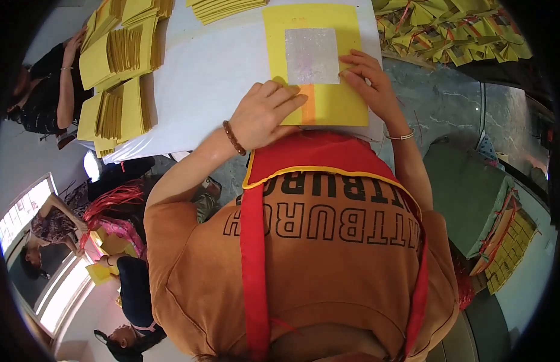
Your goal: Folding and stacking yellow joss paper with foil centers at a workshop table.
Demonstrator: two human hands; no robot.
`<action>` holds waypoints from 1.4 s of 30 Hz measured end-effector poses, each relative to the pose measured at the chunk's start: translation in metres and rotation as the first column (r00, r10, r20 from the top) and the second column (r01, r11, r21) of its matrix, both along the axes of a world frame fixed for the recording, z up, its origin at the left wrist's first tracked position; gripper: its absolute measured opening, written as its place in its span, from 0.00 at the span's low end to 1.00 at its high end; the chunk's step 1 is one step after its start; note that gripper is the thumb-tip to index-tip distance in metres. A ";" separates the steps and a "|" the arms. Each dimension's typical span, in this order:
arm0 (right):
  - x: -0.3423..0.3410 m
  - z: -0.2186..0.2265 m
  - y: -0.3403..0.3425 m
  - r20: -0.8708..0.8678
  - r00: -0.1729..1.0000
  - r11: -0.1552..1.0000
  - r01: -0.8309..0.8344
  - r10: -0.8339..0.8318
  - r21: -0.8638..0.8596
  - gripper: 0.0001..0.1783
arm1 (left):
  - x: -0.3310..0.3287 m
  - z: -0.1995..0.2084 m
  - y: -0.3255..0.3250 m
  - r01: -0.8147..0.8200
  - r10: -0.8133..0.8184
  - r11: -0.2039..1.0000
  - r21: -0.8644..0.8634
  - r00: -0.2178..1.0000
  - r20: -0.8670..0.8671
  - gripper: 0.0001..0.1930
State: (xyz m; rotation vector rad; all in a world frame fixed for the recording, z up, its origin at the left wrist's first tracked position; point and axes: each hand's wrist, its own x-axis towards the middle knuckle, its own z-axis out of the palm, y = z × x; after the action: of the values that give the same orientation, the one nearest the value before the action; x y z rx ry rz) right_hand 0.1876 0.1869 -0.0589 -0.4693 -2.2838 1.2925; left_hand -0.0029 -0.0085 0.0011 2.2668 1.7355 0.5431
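On the table edge in front of me lies a yellow paper sheet (pixel 345 104), seemingly the top of a stack. A silver foil square (pixel 311 55) rests on its middle, and an orange band shows below the foil. My left hand (pixel 269 111), with a brown bead bracelet on its wrist, lies over the lower left of the paper, its fingers stretched toward the orange band. My right hand (pixel 371 81), wearing a light bangle, is at the paper's right side. Its fingers are apart and slightly bent, with their tips by the foil's right edge. Neither hand visibly grips anything.
Folded yellow paper bundles (pixel 120 108) stand on the table's left, and another stack (pixel 225 7) sits at the far edge. A yellow-orange paper heap (pixel 455 30) lies far right. A green-grey box (pixel 464 193) stands at right. Co-workers (pixel 132 295) are at left.
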 end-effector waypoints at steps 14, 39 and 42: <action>0.004 0.000 -0.002 -0.007 1.000 1.000 -0.003 0.003 -0.005 0.09 | -0.011 0.007 0.007 0.023 -0.003 0.997 -0.069 0.963 0.270 0.14; 0.000 0.005 0.003 0.050 0.993 0.962 0.113 -0.104 -0.247 0.14 | -0.039 -0.027 0.027 -0.236 0.322 0.946 -0.224 0.772 0.548 0.17; -0.008 0.025 0.007 0.095 0.989 0.963 0.131 -0.112 -0.234 0.15 | -0.033 -0.034 0.034 -0.379 0.454 0.884 -0.273 0.563 0.690 0.16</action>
State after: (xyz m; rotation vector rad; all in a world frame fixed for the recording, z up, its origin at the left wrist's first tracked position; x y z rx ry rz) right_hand 0.1800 0.1939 -0.0341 -0.7465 -2.1334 1.5190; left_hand -0.0364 0.0253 -0.0331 1.2090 1.7415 1.2427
